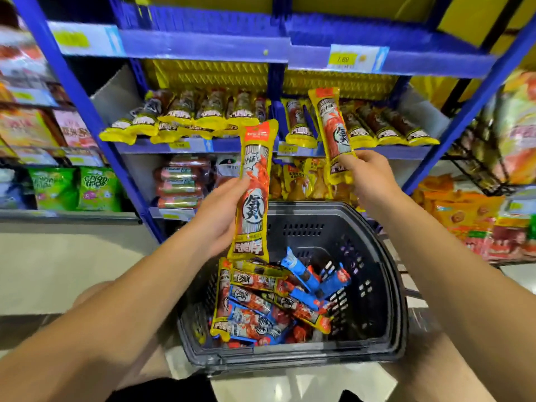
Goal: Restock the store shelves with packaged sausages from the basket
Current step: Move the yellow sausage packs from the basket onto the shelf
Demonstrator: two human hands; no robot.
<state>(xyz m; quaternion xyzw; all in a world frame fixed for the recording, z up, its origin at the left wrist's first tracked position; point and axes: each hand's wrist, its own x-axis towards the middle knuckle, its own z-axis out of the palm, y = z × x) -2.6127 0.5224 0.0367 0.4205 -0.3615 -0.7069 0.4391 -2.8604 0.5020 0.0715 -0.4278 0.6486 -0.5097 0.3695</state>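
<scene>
Sausage packs (254, 192) stand upright, one in each hand's grip.

A shop: blue shelves (203, 46) (price tags (343, 59) attached) stacked with snacks (98, 188).

I saw blue metal shelving (203, 44) with yellow backing panels (208, 74) filling the store aisle ahead. A pale, glossy floor (43, 271) spread out below, and green snack bags (75, 188) sat on a neighbouring shelf at left. The lighting looked bright and even.

Yellow sausage pack (253, 192) per hand — basket (377, 285) below (half full)
</scene>
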